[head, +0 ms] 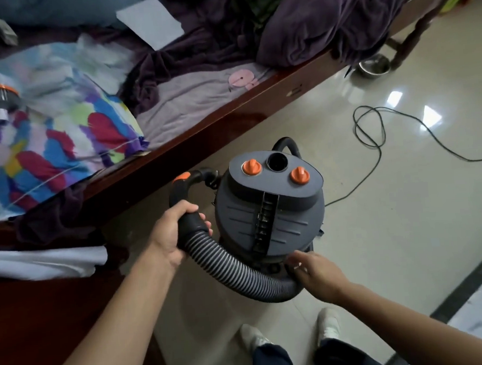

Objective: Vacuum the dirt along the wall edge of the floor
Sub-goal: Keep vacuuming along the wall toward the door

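A grey canister vacuum point(269, 206) with two orange knobs stands on the tiled floor point(405, 214) beside the bed. Its ribbed hose point(234, 270) curves from the low front of the body up to a black curved handle point(190, 222) with an orange button. My left hand point(172, 234) is wrapped around that handle. My right hand point(316, 273) rests at the spot where the hose joins the vacuum's base, fingers around the hose end. The vacuum's black power cord point(372, 129) loops across the floor to the right. No wall edge is visible.
A wooden bed frame point(230, 118) runs diagonally on the left, piled with colourful and purple bedding. A grey-orange vacuum attachment point(0, 98) lies on the bed. A metal bowl point(374, 67) sits under the bed's far end. My feet point(288, 334) are below the vacuum.
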Demonstrator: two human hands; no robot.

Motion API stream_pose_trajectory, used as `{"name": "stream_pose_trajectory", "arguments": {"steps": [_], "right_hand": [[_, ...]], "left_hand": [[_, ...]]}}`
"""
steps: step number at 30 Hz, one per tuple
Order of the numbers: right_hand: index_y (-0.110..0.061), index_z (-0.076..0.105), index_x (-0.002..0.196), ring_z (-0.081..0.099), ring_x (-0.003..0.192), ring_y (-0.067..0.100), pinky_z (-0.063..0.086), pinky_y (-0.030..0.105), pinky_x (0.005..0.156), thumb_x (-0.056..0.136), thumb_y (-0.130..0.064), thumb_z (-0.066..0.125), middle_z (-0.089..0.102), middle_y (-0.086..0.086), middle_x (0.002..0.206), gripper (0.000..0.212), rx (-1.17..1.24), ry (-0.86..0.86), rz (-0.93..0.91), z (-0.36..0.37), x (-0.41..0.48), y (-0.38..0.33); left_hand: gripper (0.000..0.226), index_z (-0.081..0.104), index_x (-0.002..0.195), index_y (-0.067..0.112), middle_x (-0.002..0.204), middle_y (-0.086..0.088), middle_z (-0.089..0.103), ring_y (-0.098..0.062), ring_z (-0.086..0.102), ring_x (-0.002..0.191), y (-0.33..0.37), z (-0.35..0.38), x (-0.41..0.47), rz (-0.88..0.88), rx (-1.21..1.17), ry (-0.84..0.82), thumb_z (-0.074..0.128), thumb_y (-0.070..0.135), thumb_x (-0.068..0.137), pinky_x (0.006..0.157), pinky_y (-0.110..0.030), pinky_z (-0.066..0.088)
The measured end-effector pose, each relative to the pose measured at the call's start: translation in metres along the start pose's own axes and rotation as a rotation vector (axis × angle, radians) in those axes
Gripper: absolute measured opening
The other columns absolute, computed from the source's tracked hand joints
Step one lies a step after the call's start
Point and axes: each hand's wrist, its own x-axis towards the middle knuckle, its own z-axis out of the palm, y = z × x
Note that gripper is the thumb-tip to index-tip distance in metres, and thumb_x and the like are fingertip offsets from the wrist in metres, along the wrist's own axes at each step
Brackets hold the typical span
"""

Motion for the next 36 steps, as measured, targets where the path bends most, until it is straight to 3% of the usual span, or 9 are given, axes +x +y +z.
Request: {"name": "stream_pose_trajectory", "arguments": {"steps": [2, 5, 10, 14, 21, 25, 28, 32, 36], "right_hand": [[-0.032, 0.05, 0.135, 0.049, 0.125, 0.02, 0.042, 0.03, 0.098, 0.082, -0.017, 0.054, 0.058, -0.006, 0.134, 0.055, -0.094, -0.103, -0.065, -0.003, -0.005, 0.005], [-0.042, 0.03, 0.147, 0.039, 0.133, 0.012, 0.037, 0.034, 0.107, 0.065, -0.043, 0.066, 0.045, -0.013, 0.145, 0.089, -0.071, -0.174, -0.184, 0.007, -0.009, -0.003], [-0.033, 0.054, 0.103, 0.062, 0.086, 0.011, 0.05, 0.032, 0.076, 0.069, -0.054, 0.074, 0.062, -0.014, 0.089, 0.045, 0.204, 0.023, -0.103, 0.014, -0.002, -0.004], [-0.024, 0.052, 0.114, 0.065, 0.101, 0.028, 0.047, 0.033, 0.081, 0.081, -0.046, 0.061, 0.069, 0.001, 0.106, 0.04, -0.164, -0.054, -0.008, 0.027, 0.003, 0.009], [-0.021, 0.047, 0.106, 0.065, 0.098, 0.029, 0.044, 0.035, 0.079, 0.081, -0.053, 0.061, 0.068, 0.003, 0.104, 0.043, -0.156, -0.075, -0.11, 0.044, 0.024, 0.003], [-0.032, 0.048, 0.116, 0.057, 0.11, 0.016, 0.039, 0.038, 0.093, 0.079, -0.082, 0.042, 0.062, -0.008, 0.113, 0.062, 0.035, -0.17, -0.125, 0.045, 0.039, 0.044], [-0.03, 0.049, 0.126, 0.053, 0.117, 0.017, 0.037, 0.039, 0.099, 0.071, -0.089, 0.02, 0.06, -0.007, 0.121, 0.086, -0.008, -0.167, -0.094, 0.058, 0.049, 0.063], [-0.027, 0.055, 0.125, 0.053, 0.119, 0.023, 0.036, 0.042, 0.098, 0.075, -0.079, 0.017, 0.062, -0.002, 0.123, 0.081, -0.031, -0.049, -0.033, 0.089, 0.056, 0.046], [-0.022, 0.067, 0.103, 0.064, 0.096, 0.026, 0.047, 0.047, 0.088, 0.081, -0.074, 0.037, 0.069, -0.001, 0.097, 0.064, -0.002, 0.219, 0.086, 0.122, 0.057, 0.028]], "left_hand": [[0.009, 0.054, 0.08, 0.005, 0.068, -0.008, 0.057, -0.02, 0.059, 0.054, 0.01, 0.003, -0.004, 0.032, -0.038, -0.059, 0.06, 0.012, 0.08, 0.054, -0.028, 0.054], [0.009, 0.054, 0.081, 0.01, 0.069, -0.006, 0.057, -0.019, 0.058, 0.057, 0.012, 0.019, -0.006, 0.086, -0.107, -0.136, 0.061, 0.013, 0.075, 0.056, -0.029, 0.053], [0.012, 0.055, 0.076, 0.005, 0.067, -0.006, 0.056, -0.019, 0.058, 0.059, -0.001, 0.044, 0.016, 0.052, -0.144, -0.056, 0.057, 0.014, 0.084, 0.061, -0.03, 0.053], [0.036, 0.052, 0.106, 0.007, 0.082, -0.014, 0.058, -0.025, 0.063, 0.059, -0.03, 0.031, 0.05, 0.061, -0.097, 0.12, 0.072, 0.01, 0.076, 0.057, -0.036, 0.055], [0.031, 0.052, 0.105, -0.002, 0.072, -0.018, 0.059, -0.022, 0.062, 0.047, -0.098, 0.011, 0.088, 0.013, -0.024, 0.576, 0.069, -0.004, 0.08, 0.046, -0.03, 0.052], [0.04, 0.052, 0.121, -0.002, 0.08, -0.015, 0.061, -0.021, 0.063, 0.051, -0.107, -0.005, 0.123, -0.106, -0.089, 0.613, 0.067, 0.004, 0.084, 0.046, -0.031, 0.055], [0.034, 0.055, 0.117, 0.001, 0.09, -0.017, 0.065, -0.027, 0.065, 0.068, -0.121, -0.01, 0.147, -0.199, -0.059, 0.627, 0.067, 0.013, 0.088, 0.062, -0.042, 0.06], [0.05, 0.056, 0.122, 0.005, 0.106, -0.017, 0.067, -0.034, 0.068, 0.086, -0.15, -0.042, 0.173, -0.222, 0.06, 0.679, 0.07, 0.026, 0.08, 0.069, -0.046, 0.059], [0.038, 0.059, 0.12, 0.005, 0.107, -0.016, 0.069, -0.031, 0.068, 0.089, -0.161, -0.038, 0.162, -0.242, 0.125, 0.591, 0.066, 0.018, 0.085, 0.058, -0.035, 0.056]]}}
